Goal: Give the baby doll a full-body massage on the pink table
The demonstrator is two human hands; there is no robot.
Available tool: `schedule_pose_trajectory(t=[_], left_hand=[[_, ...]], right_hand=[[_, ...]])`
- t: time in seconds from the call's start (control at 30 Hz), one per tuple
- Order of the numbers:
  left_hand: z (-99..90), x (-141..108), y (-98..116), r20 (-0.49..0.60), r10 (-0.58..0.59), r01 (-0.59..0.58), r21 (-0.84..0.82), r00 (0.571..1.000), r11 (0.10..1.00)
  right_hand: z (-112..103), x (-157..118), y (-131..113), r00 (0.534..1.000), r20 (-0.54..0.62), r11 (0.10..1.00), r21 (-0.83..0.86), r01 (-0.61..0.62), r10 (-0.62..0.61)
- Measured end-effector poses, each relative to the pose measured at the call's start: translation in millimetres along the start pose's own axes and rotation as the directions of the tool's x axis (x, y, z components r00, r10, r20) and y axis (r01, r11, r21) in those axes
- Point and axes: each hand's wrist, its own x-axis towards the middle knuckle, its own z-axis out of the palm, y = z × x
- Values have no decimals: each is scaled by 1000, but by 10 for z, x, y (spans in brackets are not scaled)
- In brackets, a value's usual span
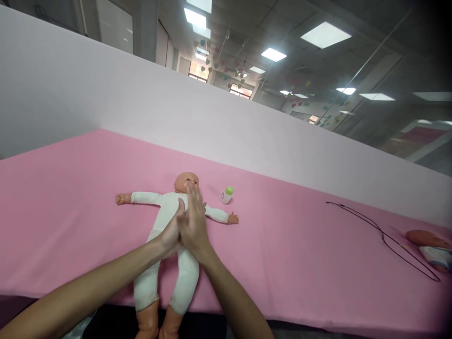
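Note:
A baby doll (165, 214) in a white cloth body lies on its back, arms spread wide and bare feet toward me. Above its torso, my left hand (172, 231) and my right hand (193, 221) meet palm against palm. The right hand's fingers are straight and point up toward the doll's face, hiding part of it. Of the left hand, mostly the thumb and the heel show; its other fingers are largely behind the right. I see nothing held between them. Beside the doll's head stands a small white bottle (226, 196) with a green cap.
A pink sheet (282, 249) covers the table, with a white partition (226, 132) along its back. On the right lies a thin dark cable (379, 229) in a loop. Another doll (425, 239) is partly visible at the right edge.

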Motion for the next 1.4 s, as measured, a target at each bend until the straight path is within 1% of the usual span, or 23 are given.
schedule_pose_trajectory(t=[0.03, 0.07, 0.1, 0.13, 0.17, 0.2, 0.23, 0.27, 0.33, 0.37, 0.43, 0.47, 0.5, 0.57, 0.67, 0.77, 0.87, 1.0, 1.1, 1.17, 1.23, 1.3, 1.4], left_hand=[[5, -43, 43, 21, -51, 51, 20, 998, 999], [-1, -81, 113, 44, -78, 76, 47, 996, 996], [-24, -110, 204, 65, -67, 62, 85, 996, 994], [-65, -132, 304, 76, -15, 4, 143, 997, 990], [-127, -149, 397, 75, 63, -79, 228, 995, 970], [-207, -163, 471, 58, 137, -149, 345, 989, 927], [-301, -177, 513, 29, 187, -178, 483, 982, 857], [-402, -193, 519, -10, 215, -162, 625, 977, 764], [-596, -228, 428, -67, 196, -46, 852, 978, 521], [-675, -240, 348, -72, 163, 4, 923, 984, 385], [-779, -231, 177, -41, 92, 29, 991, 995, 130], [-805, -203, 107, -23, 64, 21, 999, 998, 36], [-818, -158, 55, -12, 45, 14, 999, 999, -30], [-828, -33, 5, -6, 38, 10, 995, 999, -101], [-874, 149, 11, 10, 60, -2, 992, 998, -128], [-968, 209, 30, 15, 92, -6, 994, 996, -105], [-1039, 160, 60, -31, 101, 40, 996, 994, -83], [-1049, 20, 148, -138, 65, 140, 990, 988, -33], [-1034, -163, 202, -189, 36, 190, 982, 981, -5], [-1017, -317, 212, -177, 11, 177, 984, 984, -5], [-981, -457, 202, -113, -17, 113, 993, 993, -24], [-916, -534, 181, -48, -45, 46, 998, 998, -53], [-786, -465, 136, -5, -74, -1, 996, 997, -88]], right_hand=[[-65, 60, 84, 999, -9, 997, 57, -52, 52], [-129, 100, 173, 994, -3, 987, 115, -110, 111], [-188, 112, 258, 985, 17, 973, 156, -170, 170], [-237, 95, 332, 974, 45, 957, 182, -225, 220], [-272, 48, 392, 962, 81, 944, 191, -270, 259], [-294, -20, 435, 951, 120, 936, 183, -302, 283], [-301, -102, 463, 943, 164, 935, 163, -315, 289], [-296, -189, 478, 937, 210, 941, 137, -311, 279], [-252, -335, 491, 922, 308, 956, 94, -276, 236], [-218, -379, 497, 910, 354, 962, 85, -260, 215], [-138, -392, 523, 886, 423, 967, 78, -242, 187], [-95, -363, 547, 877, 446, 970, 73, -233, 178], [-52, -315, 577, 873, 459, 973, 62, -220, 168], [32, -193, 658, 877, 457, 983, 23, -181, 151], [130, -54, 803, 903, 398, 987, -38, -159, 161], [160, -44, 945, 916, 315, 968, -63, -243, 250], [124, -107, 1053, 898, 271, 937, -53, -345, 346], [52, -179, 1091, 885, 261, 921, -43, -388, 385], [-6, -245, 996, 860, 271, 897, -35, -440, 432], [-50, -322, 870, 839, 311, 886, -21, -464, 446], [-87, -414, 719, 830, 374, 895, -1, -445, 414], [-101, -480, 585, 834, 426, 918, 20, -396, 350], [-57, -451, 493, 842, 470, 946, 42, -322, 266]])
